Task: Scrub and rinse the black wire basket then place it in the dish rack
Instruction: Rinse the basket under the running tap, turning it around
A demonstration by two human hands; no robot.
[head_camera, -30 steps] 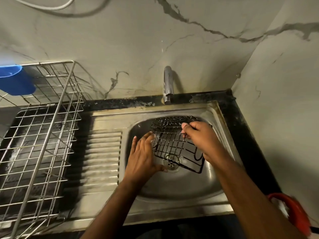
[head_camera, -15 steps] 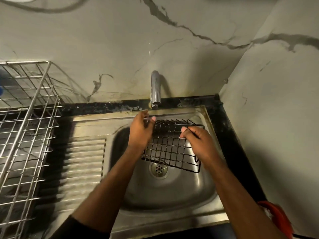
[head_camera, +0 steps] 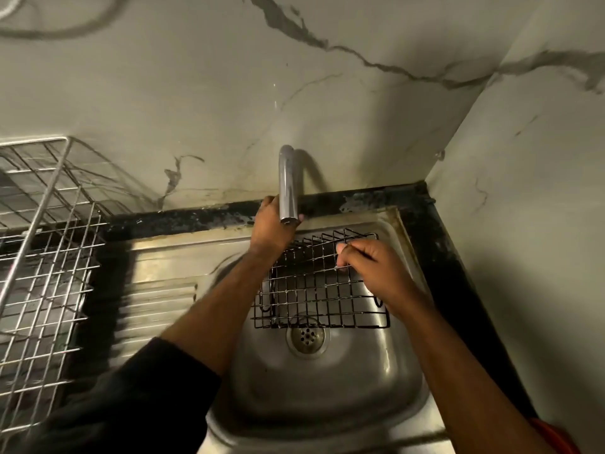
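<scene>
- One basket [head_camera: 314,290] of black wire sits in the sink [head_camera: 327,394] bowl, tilted, its far edge raised toward the tap [head_camera: 287,185] and its near edge low, just above the drain [head_camera: 306,335].
- Its wires form a square grid with a thicker rim; short side walls show at the left and far edges, and the metal looks wet and glossy.
- Right hand [head_camera: 376,273] pinches the basket's far right part with curled fingers, covering that corner.
- Left hand [head_camera: 271,227] reaches behind the spout at the back of the sink; its fingers are hidden by the spout and the hand itself, so I cannot tell whether they grip anything.
- No stream can be made out at the spout's mouth.
- Rack [head_camera: 42,273] of silver wire stands on the table to the left, well apart from the basket, cut off by the left edge.
- Ribbed drainboard [head_camera: 157,299] between rack and bowl is blurred.
- Dark sleeve [head_camera: 131,398] covers the left upper arm at the lower edge.
- Red object [head_camera: 553,437] at the bottom right corner is mostly cut off and cannot be identified.
</scene>
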